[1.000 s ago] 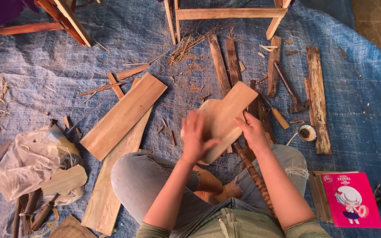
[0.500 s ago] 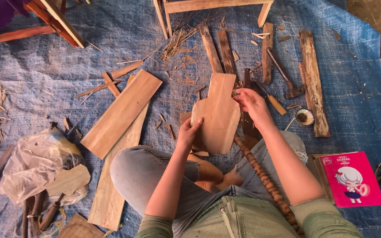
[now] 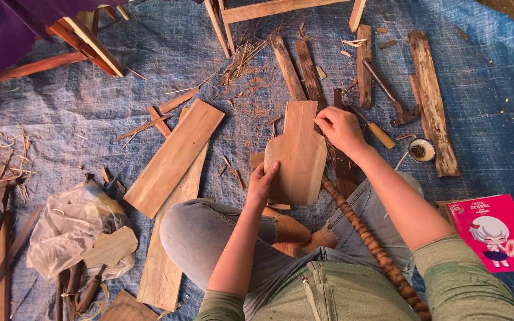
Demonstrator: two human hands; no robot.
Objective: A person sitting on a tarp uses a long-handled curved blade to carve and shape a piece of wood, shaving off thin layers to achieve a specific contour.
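A flat wooden board cut in a bottle-like shape (image 3: 297, 153), narrow at the far end and wide near me, is held over my lap. My left hand (image 3: 263, 179) grips its lower left edge. Pinching the narrow top at its right side is my right hand (image 3: 339, 128). I sit cross-legged in grey trousers on a blue tarp (image 3: 78, 125). Under the board lie small wood offcuts, partly hidden.
Long planks (image 3: 174, 156) lie to the left. Dark wood slats (image 3: 428, 98), a hammer (image 3: 388, 95), a wooden-handled tool (image 3: 371, 128) and a small round tin (image 3: 422, 150) lie at the right. A pink booklet (image 3: 495, 230), a carved stick (image 3: 370, 241), a plastic bag (image 3: 69, 229) and a similar cut-out (image 3: 111, 246) lie nearby.
The board has turned from tilted to nearly upright along my view. My left hand slid to its lower left edge and my right hand moved up to the narrow top.
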